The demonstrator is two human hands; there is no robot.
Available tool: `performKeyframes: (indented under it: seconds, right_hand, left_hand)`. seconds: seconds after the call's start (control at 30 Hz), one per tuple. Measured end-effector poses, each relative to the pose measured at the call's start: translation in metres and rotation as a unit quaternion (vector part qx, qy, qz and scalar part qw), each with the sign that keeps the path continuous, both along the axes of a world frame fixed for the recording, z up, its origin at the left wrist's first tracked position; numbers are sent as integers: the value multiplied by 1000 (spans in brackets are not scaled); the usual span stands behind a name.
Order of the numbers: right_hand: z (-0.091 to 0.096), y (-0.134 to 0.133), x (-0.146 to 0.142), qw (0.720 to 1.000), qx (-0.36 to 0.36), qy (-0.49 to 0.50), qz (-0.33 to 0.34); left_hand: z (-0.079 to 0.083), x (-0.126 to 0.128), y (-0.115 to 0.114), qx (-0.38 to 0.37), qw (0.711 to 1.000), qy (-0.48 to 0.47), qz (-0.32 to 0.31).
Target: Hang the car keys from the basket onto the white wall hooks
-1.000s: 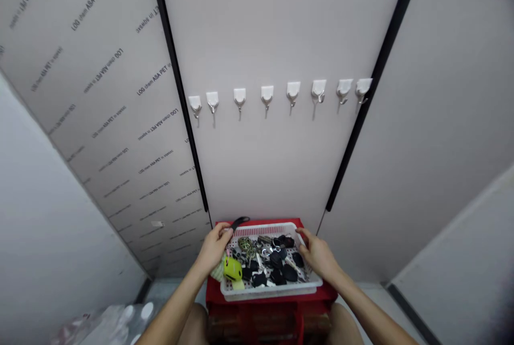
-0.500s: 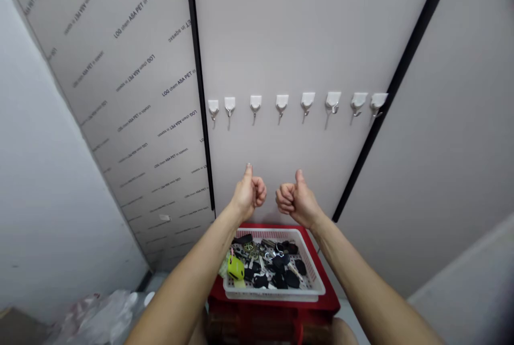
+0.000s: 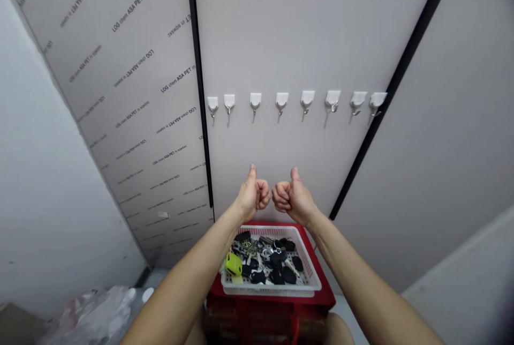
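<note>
My left hand [image 3: 252, 197] and my right hand [image 3: 292, 199] are raised side by side in front of the wall, each a closed fist with the thumb pointing up. Neither holds anything. Below them a white slotted basket [image 3: 309, 275] rests on a red crate [image 3: 277, 313]. The basket contains several keys with black heads [image 3: 277, 270] and a lime-green tag [image 3: 233, 263]. Higher on the wall runs a row of several white adhesive hooks [image 3: 281, 101], all bare.
Grey wall panels are split by black vertical strips [image 3: 198, 88]. The left panel [image 3: 120, 93] carries printed protective film. Crumpled clear plastic [image 3: 92, 313] lies on the floor at the lower left.
A second ago both hands gripped the basket's sides. They let go, rose in front of the wall and closed into thumbs-up fists, and have since drawn slightly closer together.
</note>
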State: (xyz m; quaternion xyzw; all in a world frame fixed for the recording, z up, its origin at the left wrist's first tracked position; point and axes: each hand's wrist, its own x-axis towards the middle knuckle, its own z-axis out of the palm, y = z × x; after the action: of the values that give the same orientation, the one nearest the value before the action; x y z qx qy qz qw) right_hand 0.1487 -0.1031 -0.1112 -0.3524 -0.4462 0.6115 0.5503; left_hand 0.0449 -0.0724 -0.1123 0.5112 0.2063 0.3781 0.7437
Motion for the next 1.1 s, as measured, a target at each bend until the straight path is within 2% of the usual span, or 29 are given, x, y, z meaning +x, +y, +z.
performKeyframes:
  seconds: [0.37,0.63,0.7,0.83,0.9,1.0,1.1]
  right_hand:
    - [-14,4,-18,999,-25,-43,13]
    - [-18,10,-29,997,-30,-55,33]
    - [-15,9,-28,997,-34,-34,62]
    - [-2,4,-21,986,-30,41,158]
    - [3,2,-19,979,-28,61,190]
    - [4,1,-17,976,-34,61,205]
    - [2,3,-17,977,-43,47,201]
  left_hand:
    - [-24,-17,5,-6,999,39,17]
    - [-29,-30,6,-2,998,55,40]
    - [-28,-34,5,-8,999,40,1]
    - [-18,-42,2,-27,984,-31,-173]
    - [-14,-44,2,-31,972,-43,-228]
    - [-11,-44,3,-30,965,-33,-257]
    - [-13,-42,5,-27,965,-16,-259]
